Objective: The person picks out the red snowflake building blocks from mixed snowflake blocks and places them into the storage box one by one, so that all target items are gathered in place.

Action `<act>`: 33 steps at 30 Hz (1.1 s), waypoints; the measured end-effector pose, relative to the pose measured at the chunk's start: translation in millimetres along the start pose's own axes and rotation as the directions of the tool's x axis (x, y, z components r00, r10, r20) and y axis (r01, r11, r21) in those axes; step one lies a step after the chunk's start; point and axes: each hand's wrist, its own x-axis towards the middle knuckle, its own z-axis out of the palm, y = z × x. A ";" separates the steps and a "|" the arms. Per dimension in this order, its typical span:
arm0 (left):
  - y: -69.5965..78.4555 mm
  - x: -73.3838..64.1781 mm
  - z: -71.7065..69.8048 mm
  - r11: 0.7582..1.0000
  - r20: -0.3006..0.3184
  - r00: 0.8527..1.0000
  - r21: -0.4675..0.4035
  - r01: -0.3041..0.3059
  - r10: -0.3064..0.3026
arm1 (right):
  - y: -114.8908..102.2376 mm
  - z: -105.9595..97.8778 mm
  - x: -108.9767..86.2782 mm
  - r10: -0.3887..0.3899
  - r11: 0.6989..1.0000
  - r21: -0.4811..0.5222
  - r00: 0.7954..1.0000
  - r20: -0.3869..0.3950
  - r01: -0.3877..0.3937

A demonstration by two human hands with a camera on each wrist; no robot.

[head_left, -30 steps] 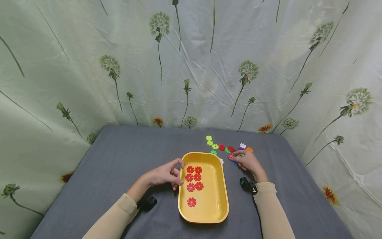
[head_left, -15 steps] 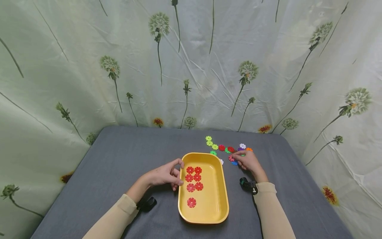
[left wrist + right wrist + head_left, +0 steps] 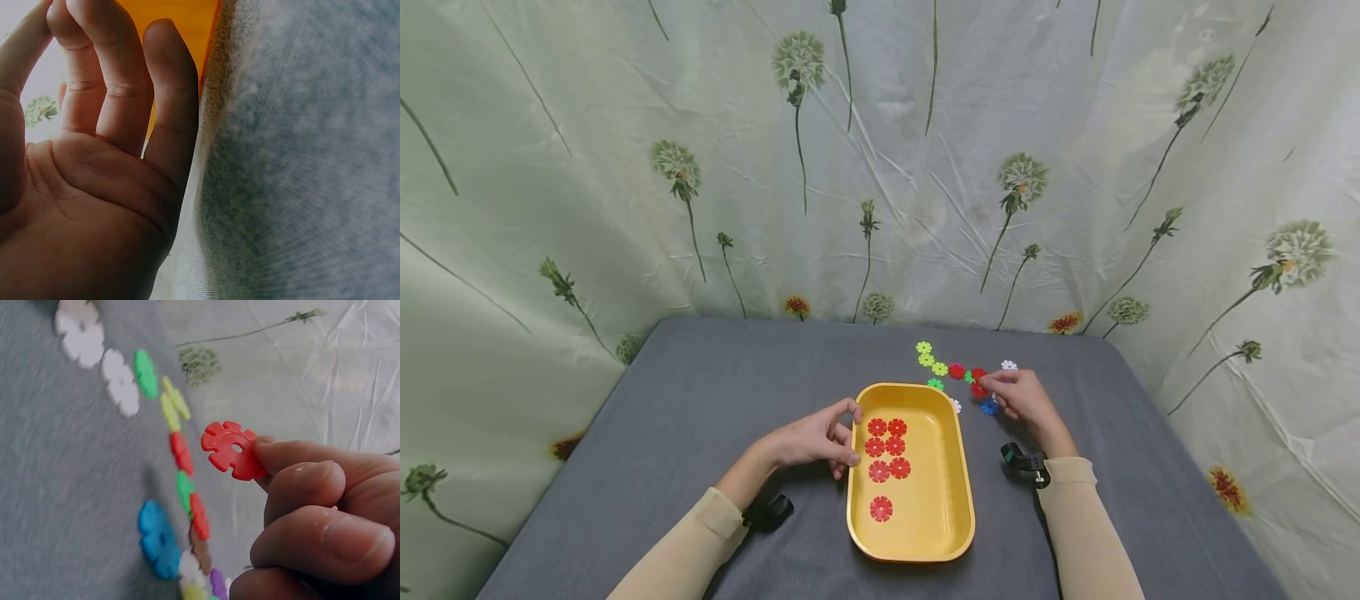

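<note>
Head: L hand [image 3: 816, 437] curled on L rim of yellow tray [image 3: 928, 500] — 7 red discs [image 3: 895, 447] inside; R hand [image 3: 1024, 398] pinching 1 red disc [image 3: 978, 391] over counter [image 3: 760, 375]. L wrist: tray wall behind fingers. R wrist: 1 blue disc [image 3: 152, 531], 2 loose reds [image 3: 182, 454] on counter

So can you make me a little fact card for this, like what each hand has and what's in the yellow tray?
Left hand: holds the left side of the yellow tray
Right hand: pinches a red flower piece
In the tray: seven red pieces; six in pairs, one alone nearer the person
On the grey table: scattered pieces, including blue, white, green, yellow, red, brown and purple
Closest loose blue piece: below the right hand's fingers
Behind: pale cloth with dandelions
</note>
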 end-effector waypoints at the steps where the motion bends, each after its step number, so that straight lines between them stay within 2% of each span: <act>1: 0.2 -0.2 0.1 1.000 0.000 1.000 0.001 0.000 0.000 | -2.7 -0.1 -1.3 -0.005 1.000 0.010 1.000 0.002 0.005; 11: 1.4 -0.8 0.5 1.000 -0.001 1.000 -0.002 0.001 -0.001 | -30.9 -1.3 -15.6 -0.088 0.994 0.067 0.996 0.021 0.086; 20: -0.7 -0.5 -0.4 1.000 -0.005 1.000 0.008 0.004 -0.003 | -63.4 3.9 -35.1 -0.132 0.985 0.116 0.990 0.055 0.125; 26: -0.8 -0.2 -0.5 1.000 -0.009 1.000 0.023 0.005 -0.005 | -82.5 11.6 -47.4 -0.169 0.978 0.136 0.981 0.093 0.156; 33: 0.8 0.2 -1.0 1.000 -0.005 1.000 0.021 0.003 -0.003 | -97.8 24.4 -56.6 -0.199 0.968 0.187 0.964 0.175 0.165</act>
